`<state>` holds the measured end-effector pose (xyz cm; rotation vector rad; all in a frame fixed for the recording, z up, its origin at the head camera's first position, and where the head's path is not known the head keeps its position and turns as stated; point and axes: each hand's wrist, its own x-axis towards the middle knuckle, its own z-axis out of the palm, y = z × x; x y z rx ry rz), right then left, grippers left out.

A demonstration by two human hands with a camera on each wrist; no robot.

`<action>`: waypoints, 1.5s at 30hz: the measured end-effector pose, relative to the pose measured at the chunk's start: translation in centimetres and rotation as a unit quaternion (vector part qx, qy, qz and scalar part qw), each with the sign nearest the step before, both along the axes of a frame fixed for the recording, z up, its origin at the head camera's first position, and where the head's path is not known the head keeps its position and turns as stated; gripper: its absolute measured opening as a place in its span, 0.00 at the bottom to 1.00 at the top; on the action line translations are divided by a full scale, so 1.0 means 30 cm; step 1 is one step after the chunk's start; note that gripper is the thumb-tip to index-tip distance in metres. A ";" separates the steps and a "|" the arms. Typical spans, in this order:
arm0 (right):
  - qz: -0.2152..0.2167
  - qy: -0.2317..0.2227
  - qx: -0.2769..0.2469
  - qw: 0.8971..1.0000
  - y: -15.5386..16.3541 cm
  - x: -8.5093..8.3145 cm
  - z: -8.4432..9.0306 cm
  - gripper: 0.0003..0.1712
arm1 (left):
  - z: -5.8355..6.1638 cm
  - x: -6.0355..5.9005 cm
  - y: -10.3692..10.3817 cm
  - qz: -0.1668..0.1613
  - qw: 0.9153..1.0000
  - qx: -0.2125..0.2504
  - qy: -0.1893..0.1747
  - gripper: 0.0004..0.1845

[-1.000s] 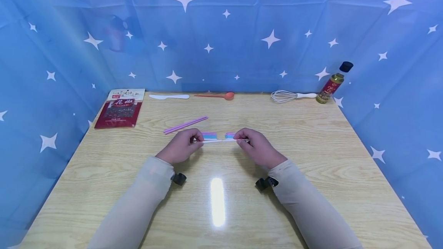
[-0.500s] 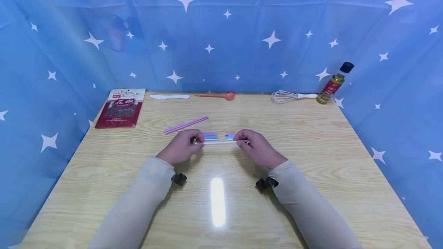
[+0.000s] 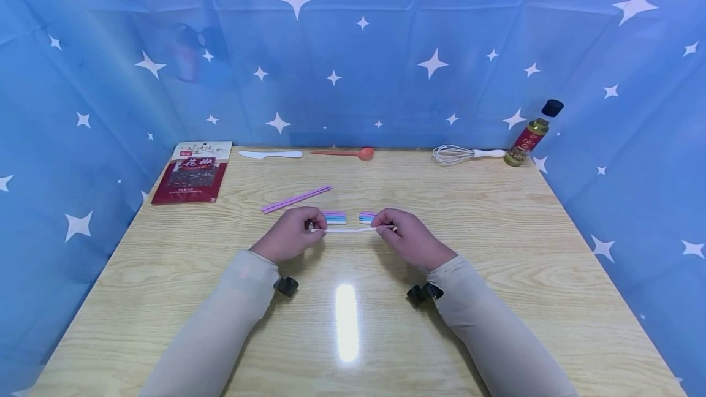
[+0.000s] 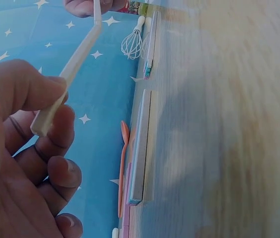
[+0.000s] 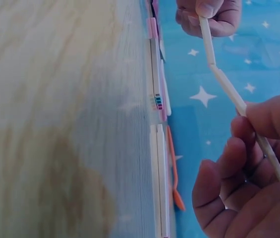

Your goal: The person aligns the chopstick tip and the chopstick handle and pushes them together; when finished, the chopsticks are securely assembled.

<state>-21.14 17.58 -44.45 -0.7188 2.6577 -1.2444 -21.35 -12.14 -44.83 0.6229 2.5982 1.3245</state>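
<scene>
White stick [image 3: 350, 230] stretched between both: left hand [image 3: 288, 234] and right hand [image 3: 410, 238] each pinching an end above the surface [image 3: 496, 244].

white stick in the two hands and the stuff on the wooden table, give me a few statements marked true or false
1. Both hands pinch the thin white stick, left hand at one end, right hand at the other. True.
2. The white stick is perfectly straight. False: the right wrist view shows a kink near its middle.
3. The pink chopstick pair lies on the light wooden table, apart from both hands. True.
4. The wire whisk with white handle lies beside the red spice packet. False: the whisk lies next to the oil bottle with black cap.
</scene>
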 end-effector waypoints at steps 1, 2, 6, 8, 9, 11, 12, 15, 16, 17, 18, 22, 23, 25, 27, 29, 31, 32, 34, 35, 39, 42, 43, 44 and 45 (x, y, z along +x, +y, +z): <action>-0.001 -0.001 -0.001 1.000 0.001 -0.001 -0.001 0.06 | 0.000 0.000 0.000 0.000 1.000 0.000 0.001 0.05; -0.003 -0.003 -0.003 1.000 0.000 0.000 -0.001 0.06 | 0.000 0.000 0.001 0.001 1.000 -0.001 0.002 0.05; -0.022 -0.029 -0.032 0.999 0.001 -0.001 -0.003 0.06 | 0.002 0.002 0.003 0.004 1.000 0.009 0.008 0.04; -0.030 -0.043 -0.050 0.997 0.002 -0.002 -0.006 0.06 | 0.003 0.002 0.005 0.005 1.000 0.019 0.012 0.03; -0.035 -0.049 -0.059 0.996 0.002 -0.004 -0.007 0.06 | 0.002 0.002 0.005 0.004 1.000 0.023 0.015 0.03; -0.044 -0.058 -0.070 0.995 0.003 -0.005 -0.007 0.07 | 0.002 0.003 0.006 0.004 0.999 0.031 0.022 0.02; -0.047 -0.062 -0.073 0.994 0.003 -0.006 -0.006 0.07 | 0.002 0.003 0.007 0.007 0.999 0.033 0.025 0.01; -0.060 -0.074 -0.083 0.992 0.005 -0.009 -0.005 0.08 | 0.001 0.002 0.007 0.018 0.998 0.042 0.038 0.02; -0.062 -0.077 -0.086 0.991 0.005 -0.010 -0.004 0.08 | 0.002 0.001 0.008 0.024 0.998 0.046 0.041 0.03; -0.062 -0.077 -0.088 0.991 0.006 -0.011 -0.004 0.08 | 0.001 0.001 0.008 0.028 0.997 0.049 0.045 0.03; -0.062 -0.076 -0.092 0.991 0.006 -0.011 -0.004 0.08 | 0.002 0.001 0.008 0.032 0.997 0.052 0.047 0.03; -0.056 -0.067 -0.100 0.991 0.006 -0.010 -0.003 0.07 | 0.001 0.004 0.009 0.037 0.996 0.061 0.052 0.02; -0.054 -0.065 -0.101 0.991 0.005 -0.009 -0.003 0.07 | 0.001 0.005 0.009 0.036 0.996 0.062 0.053 0.02; -0.050 -0.064 -0.101 0.992 0.005 -0.008 -0.002 0.07 | 0.001 0.008 0.009 0.036 0.996 0.065 0.056 0.01; -0.049 -0.062 -0.101 0.992 0.006 -0.007 -0.002 0.07 | 0.000 0.009 0.009 0.034 0.995 0.069 0.058 0.01; -0.047 -0.061 -0.101 0.992 0.006 -0.005 -0.002 0.07 | -0.001 0.009 0.011 0.032 0.995 0.075 0.057 0.01; -0.043 -0.059 -0.102 0.992 0.006 -0.004 -0.002 0.06 | -0.002 0.009 0.014 0.028 0.995 0.081 0.055 0.02; -0.041 -0.058 -0.103 0.992 0.006 -0.003 -0.003 0.06 | -0.004 0.008 0.015 0.026 0.995 0.082 0.054 0.02; -0.037 -0.057 -0.105 0.992 0.004 -0.001 -0.004 0.05 | -0.004 0.008 0.016 0.023 0.995 0.083 0.055 0.04; -0.035 -0.055 -0.106 0.992 0.004 0.000 -0.003 0.04 | -0.004 0.009 0.016 0.023 0.995 0.082 0.057 0.04; -0.031 -0.050 -0.113 0.992 0.001 0.006 0.001 0.03 | -0.001 0.010 0.014 0.020 0.995 0.077 0.062 0.04; -0.032 -0.049 -0.110 0.992 -0.001 0.007 0.003 0.04 | -0.001 0.008 0.008 0.027 0.995 0.069 0.061 0.03; -0.034 -0.049 -0.109 0.992 -0.001 0.006 0.005 0.04 | -0.002 0.005 0.004 0.030 0.996 0.066 0.059 0.02; -0.037 -0.049 -0.106 0.993 -0.001 0.004 0.004 0.05 | -0.006 0.001 0.000 0.031 0.996 0.063 0.059 0.02; -0.042 -0.050 -0.103 0.993 0.000 0.003 0.005 0.06 | -0.007 -0.004 -0.006 0.035 0.996 0.059 0.054 0.02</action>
